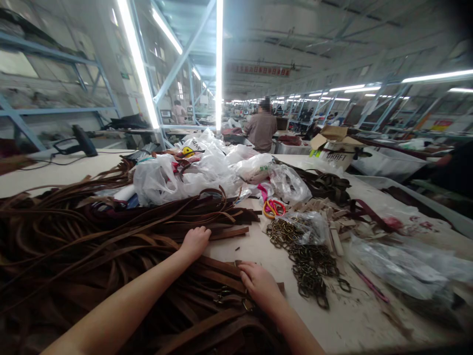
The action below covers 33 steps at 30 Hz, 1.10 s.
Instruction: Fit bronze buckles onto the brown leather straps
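A worker's two bare hands rested among brown straps [148, 236] heaped across the left and near parts of a pale worktable [254, 335]. The left hand [195, 242] lay over the bundle with its fingers curled; whether they gripped a strap could not be told. The right hand [258, 283], fingers bent and close together, sat on the straps nearer the wearer, its fingertips beside a small metal fitting [237, 263]; whether it was pinched could not be told either.

Beyond the left hand, the straps' long axes ran mostly sideways, their cut ends pointing right. Those between the hands slanted from far left to near right, passing beneath the right hand, with one end showing just past it.

Right of the hands lay a pile of dark metal rings [310, 266]; scissors with yellow and pink handles [274, 209] lay at its far edge. Clear and white plastic bags [207, 170] were heaped behind the straps. Farther back, a person in a brownish top [262, 130] stood facing away.
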Available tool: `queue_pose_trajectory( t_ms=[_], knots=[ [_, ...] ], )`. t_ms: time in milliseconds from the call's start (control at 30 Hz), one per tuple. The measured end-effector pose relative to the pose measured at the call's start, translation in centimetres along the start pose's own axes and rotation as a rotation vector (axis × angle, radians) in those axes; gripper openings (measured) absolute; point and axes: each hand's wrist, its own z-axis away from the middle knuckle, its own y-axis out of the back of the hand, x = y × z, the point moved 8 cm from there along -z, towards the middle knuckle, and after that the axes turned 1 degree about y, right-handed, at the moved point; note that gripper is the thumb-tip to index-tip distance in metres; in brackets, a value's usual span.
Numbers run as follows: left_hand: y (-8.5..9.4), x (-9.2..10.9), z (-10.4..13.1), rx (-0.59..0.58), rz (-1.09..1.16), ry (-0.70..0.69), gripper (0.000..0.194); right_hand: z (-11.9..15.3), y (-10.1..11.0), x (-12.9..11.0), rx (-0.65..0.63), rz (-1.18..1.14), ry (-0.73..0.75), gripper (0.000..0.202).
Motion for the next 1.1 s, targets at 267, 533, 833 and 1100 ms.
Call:
queue_pose_trajectory(
  t_ms=[267,533,833,1100],
  knots=[
    [0.2,4.3,1.7,-0.013,0.105,-0.216,0.015,-0.2,1.9,4.8,0.242,-0.277,-0.300,0.056],
    [1.7,9.6,3.7,0.126,0.030,-0.480,0.029,0.4,2.9,7.0,0.399,-0.885,-0.348,0.038],
    [2.3,9.9,3.0,0.088,0.183,-0.374,0.037,0.0,3.1,4.5,0.312,-0.832,-0.290,0.034],
    [-1.1,8.5,0.3,-0.381,1.156,-0.019,0.034,-6.2,4.4,6.0,0.133,-0.533,-0.220,0.044]
  ],
)
